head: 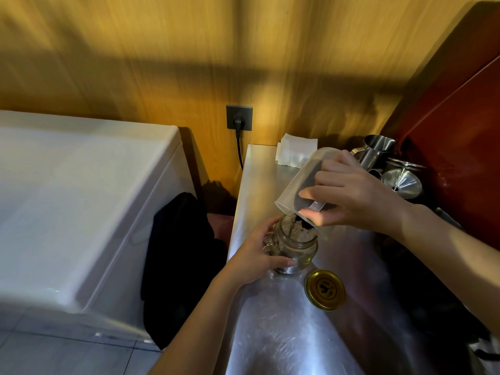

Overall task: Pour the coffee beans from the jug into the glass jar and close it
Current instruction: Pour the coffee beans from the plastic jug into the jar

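A clear plastic jug (300, 180) is tipped steeply, spout down, over the mouth of a glass jar (297, 247). My right hand (349, 193) grips the jug by its handle and side. Dark coffee beans (304, 225) slide from the jug's lip into the jar. The jar stands upright on the steel counter (284, 320), and my left hand (257, 255) wraps around its left side. The jar's gold lid (325, 289) lies flat on the counter just to the right of the jar, in front of it.
Steel pitchers and a funnel (400, 180) stand at the counter's back right by a dark red panel. White folded paper (296, 152) lies at the back. A white appliance (81, 201) and dark cloth (178, 261) are left of the counter. A wall socket (239, 117) holds a plug.
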`<state>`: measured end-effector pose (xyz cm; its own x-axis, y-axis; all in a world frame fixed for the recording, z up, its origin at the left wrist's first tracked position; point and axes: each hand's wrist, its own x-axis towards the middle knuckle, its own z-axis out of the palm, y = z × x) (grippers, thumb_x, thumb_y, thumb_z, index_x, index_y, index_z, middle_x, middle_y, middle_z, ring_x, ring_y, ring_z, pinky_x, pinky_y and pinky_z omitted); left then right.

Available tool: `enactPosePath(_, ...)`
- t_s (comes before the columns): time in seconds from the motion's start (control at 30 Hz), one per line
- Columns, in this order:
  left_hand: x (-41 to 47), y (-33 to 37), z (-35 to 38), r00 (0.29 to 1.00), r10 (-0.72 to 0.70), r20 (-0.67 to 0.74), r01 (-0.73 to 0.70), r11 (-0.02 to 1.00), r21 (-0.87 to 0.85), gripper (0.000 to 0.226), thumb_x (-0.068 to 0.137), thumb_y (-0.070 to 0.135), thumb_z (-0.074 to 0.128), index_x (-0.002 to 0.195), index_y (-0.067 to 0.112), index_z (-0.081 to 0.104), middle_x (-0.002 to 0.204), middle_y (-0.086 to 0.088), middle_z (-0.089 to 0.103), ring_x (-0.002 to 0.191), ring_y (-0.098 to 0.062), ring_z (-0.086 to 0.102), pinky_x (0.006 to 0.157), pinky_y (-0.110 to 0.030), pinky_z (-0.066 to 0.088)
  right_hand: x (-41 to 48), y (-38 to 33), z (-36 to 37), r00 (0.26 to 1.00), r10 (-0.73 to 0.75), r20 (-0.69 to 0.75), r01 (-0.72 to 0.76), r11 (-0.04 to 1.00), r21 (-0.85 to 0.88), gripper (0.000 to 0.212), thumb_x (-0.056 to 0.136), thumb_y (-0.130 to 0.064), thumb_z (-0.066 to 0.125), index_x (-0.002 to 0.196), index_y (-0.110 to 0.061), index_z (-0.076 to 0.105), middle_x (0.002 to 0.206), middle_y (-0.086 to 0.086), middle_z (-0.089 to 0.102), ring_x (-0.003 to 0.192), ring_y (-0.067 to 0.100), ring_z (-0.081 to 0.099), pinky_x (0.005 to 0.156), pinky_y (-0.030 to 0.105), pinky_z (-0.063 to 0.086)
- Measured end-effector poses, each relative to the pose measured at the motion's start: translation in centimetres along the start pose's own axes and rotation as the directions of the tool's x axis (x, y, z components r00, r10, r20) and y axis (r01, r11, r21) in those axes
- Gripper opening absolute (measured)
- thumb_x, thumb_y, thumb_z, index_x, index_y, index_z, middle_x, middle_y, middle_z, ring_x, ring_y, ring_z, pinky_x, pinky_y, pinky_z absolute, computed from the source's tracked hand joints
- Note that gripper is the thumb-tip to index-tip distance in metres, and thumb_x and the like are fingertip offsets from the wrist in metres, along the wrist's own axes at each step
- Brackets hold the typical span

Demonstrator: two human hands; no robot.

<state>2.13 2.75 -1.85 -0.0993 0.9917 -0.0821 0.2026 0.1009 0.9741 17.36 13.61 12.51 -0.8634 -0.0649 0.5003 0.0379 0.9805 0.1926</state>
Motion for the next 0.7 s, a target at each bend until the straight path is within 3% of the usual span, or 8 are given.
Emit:
enactPosePath(0.2,-0.06,0.07,-0.06,1.000,-0.022,-0.001,0.022,1.000,-0.003,0.074,0.059,0.031,0.085,0.109,0.064,0.041,0.128,0.009,0.054,0.122,-0.015,0.049,0.103,-0.034,0.041,-0.07,0.05,0.03,1.000,0.013,-0.010,-0.013,1.000,0.014,0.028,0.084,-0.028,0.059,0.071,-0.004,0.066,0.060,0.006,0.053,0.066,0.017,0.038,0.071,0.031,0.030)
enactPosePath(0.3,-0.12,0.13,-0.02,1.000,-0.025,0.004,0.025,1.000,0.005,0.076,0.062,0.028,0.086,0.107,0.067,0.040,0.125,0.016,0.052,0.122,-0.013,0.048,0.099,-0.030,0.041,-0.24,-0.04,-0.01,1.000,-0.006,-0.020,0.006,1.000,-0.003,0.028,0.085,-0.028,0.058,0.072,-0.004,0.067,0.061,0.007,0.055,0.065,0.020,0.042,0.071,0.034,0.032)
enactPosePath(0.47,-0.18,0.25,-0.02,1.000,-0.031,-0.005,0.031,1.000,-0.003,0.075,0.061,0.027,0.086,0.110,0.062,0.041,0.130,0.008,0.053,0.123,-0.015,0.048,0.104,-0.035,0.041,-0.34,0.04,-0.10,1.000,-0.008,-0.016,0.008,1.000,-0.007,0.027,0.084,-0.028,0.058,0.074,-0.004,0.067,0.062,0.008,0.057,0.062,0.024,0.048,0.070,0.035,0.033)
enactPosePath(0.7,-0.26,0.48,0.01,1.000,-0.020,-0.001,0.020,1.000,0.002,0.077,0.059,0.029,0.085,0.104,0.072,0.040,0.127,0.012,0.054,0.122,-0.012,0.049,0.104,-0.035,0.040,-0.51,0.00,0.00,0.999,-0.031,-0.024,0.031,0.999,-0.021,0.028,0.086,-0.028,0.057,0.076,-0.004,0.067,0.063,0.008,0.057,0.062,0.025,0.049,0.064,0.042,0.043)
